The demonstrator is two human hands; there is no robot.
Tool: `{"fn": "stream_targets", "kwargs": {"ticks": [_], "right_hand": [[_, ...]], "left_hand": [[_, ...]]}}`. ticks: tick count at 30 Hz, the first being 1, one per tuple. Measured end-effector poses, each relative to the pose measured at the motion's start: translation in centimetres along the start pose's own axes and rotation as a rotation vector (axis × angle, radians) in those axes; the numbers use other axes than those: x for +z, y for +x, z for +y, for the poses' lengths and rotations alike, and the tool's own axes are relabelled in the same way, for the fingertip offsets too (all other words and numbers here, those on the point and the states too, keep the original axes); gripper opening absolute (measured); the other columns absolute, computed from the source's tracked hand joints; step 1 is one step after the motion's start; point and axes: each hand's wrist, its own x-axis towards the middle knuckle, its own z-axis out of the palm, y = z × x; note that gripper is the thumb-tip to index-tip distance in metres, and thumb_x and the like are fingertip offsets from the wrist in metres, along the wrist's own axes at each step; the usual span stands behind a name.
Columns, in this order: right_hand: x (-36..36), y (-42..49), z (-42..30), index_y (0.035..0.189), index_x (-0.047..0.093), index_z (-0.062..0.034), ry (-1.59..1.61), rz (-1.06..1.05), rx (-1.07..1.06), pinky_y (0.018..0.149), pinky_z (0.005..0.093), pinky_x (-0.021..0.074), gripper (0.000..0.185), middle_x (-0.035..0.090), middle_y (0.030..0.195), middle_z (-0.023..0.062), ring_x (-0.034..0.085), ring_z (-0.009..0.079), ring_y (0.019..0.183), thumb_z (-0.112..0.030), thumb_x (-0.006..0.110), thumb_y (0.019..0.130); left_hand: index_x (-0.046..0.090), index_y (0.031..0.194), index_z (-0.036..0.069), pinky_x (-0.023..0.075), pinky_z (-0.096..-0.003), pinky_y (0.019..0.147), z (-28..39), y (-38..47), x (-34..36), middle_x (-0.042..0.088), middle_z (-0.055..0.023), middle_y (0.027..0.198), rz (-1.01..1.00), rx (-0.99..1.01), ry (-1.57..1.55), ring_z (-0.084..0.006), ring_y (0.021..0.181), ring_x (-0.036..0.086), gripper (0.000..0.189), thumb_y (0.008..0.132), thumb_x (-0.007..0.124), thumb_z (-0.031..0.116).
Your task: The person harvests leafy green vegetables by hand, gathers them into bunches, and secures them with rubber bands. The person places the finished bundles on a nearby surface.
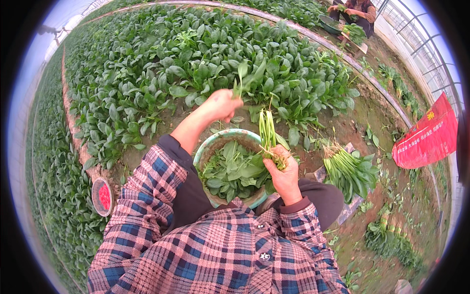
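My left hand [220, 104] is slightly blurred and reaches over the front edge of the leafy crop. Its fingers are closed around a few green leaves [241, 71]. Closer to my body, my right hand [283, 171] grips a bunch of greens that look like spinach; long pale stems [267, 128] stick up from it, and yellowish, root-like strands show at the fingers. Below and between both hands sits a teal-rimmed basin [220, 133], partly filled with loose green leaves [235, 165]. The right hand is above its right rim.
The dense crop bed [205, 51] spreads ahead. A pile of stemmed greens [349, 171] lies to the right, with tied bunches [391, 235] beyond. A red printed bag [427, 134] stands at right, a small bowl [94, 191] holding red bits at left. Another person [358, 13] sits far right.
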Motion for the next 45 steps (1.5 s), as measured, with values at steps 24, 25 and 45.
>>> {"fn": "stream_targets", "kwargs": {"ticks": [24, 25, 45], "right_hand": [[-0.5, -0.5, -1.2, 0.116, 0.061, -0.0002, 0.572, -0.029, 0.291, 0.086, 0.0304, 0.0489, 0.042, 0.067, 0.098, 0.0062, 0.063, 0.0183, 0.093, -0.009, 0.078, 0.079], [-0.5, -0.5, -1.3, 0.116, 0.061, -0.0003, 0.580, -0.026, 0.296, 0.086, 0.0308, 0.0490, 0.042, 0.067, 0.097, 0.0062, 0.063, 0.0186, 0.093, -0.009, 0.077, 0.079], [-0.4, -0.2, -1.4, 0.114, 0.062, 0.0004, 0.724, -0.057, 0.359, 0.090, 0.0327, 0.0496, 0.035, 0.069, 0.102, 0.0090, 0.064, 0.0192, 0.096, -0.007, 0.073, 0.081]], "left_hand": [[0.066, 0.105, 0.006, 0.0509, -0.0234, 0.065, 1.6, -3.9, 5.2, 0.068, 0.0006, 0.089, -0.371, 0.241, -0.444, -0.0080, 0.075, 0.064, 0.014, 0.094, 0.059, 0.010], [0.066, 0.104, 0.005, 0.0511, -0.0245, 0.065, 1.7, -3.8, 4.6, 0.068, 0.0001, 0.088, -0.322, 0.272, -0.307, -0.0087, 0.074, 0.064, 0.014, 0.094, 0.058, 0.009], [0.065, 0.112, 0.003, 0.0457, -0.0192, 0.060, 1.2, -5.1, 5.1, 0.068, -0.0046, 0.103, -0.478, 0.212, -0.702, -0.0093, 0.069, 0.060, 0.027, 0.093, 0.065, 0.022]]}}
